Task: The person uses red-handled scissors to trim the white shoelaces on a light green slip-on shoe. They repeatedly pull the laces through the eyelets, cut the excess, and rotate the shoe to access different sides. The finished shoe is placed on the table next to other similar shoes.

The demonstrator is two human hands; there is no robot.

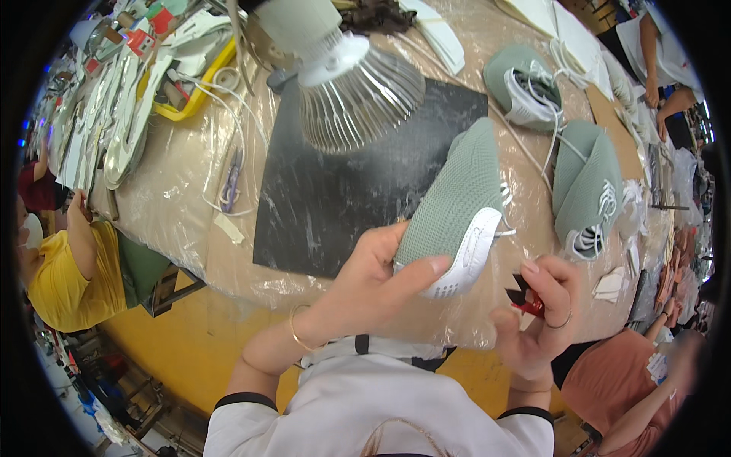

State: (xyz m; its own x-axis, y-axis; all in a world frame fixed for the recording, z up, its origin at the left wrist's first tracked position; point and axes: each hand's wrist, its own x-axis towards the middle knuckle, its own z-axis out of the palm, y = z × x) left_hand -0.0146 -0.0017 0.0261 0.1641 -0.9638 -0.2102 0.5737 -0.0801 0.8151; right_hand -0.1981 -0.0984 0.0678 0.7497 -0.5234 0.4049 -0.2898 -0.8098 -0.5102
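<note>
My left hand point(381, 282) is closed around a grey-green knit shoe upper point(449, 190), thumb pressed on its white side panel. The upper is held tilted over the table's near part, and white lace ends hang from its right side. Just right of it, my right hand point(541, 316) is closed on small red thread snips point(527, 297) with dark blades pointing left. The snips and the upper are apart. Two more laced uppers of the same colour lie to the right, one farther off point(525, 87) and one nearer point(586, 186).
A lamp with a ribbed clear shade point(358, 91) hangs over a black mat point(304, 206). Purple-handled scissors point(231, 183) lie left of the mat. A yellow tray point(186, 110) and stacked white pieces point(126, 133) fill the far left. Other people sit on both sides.
</note>
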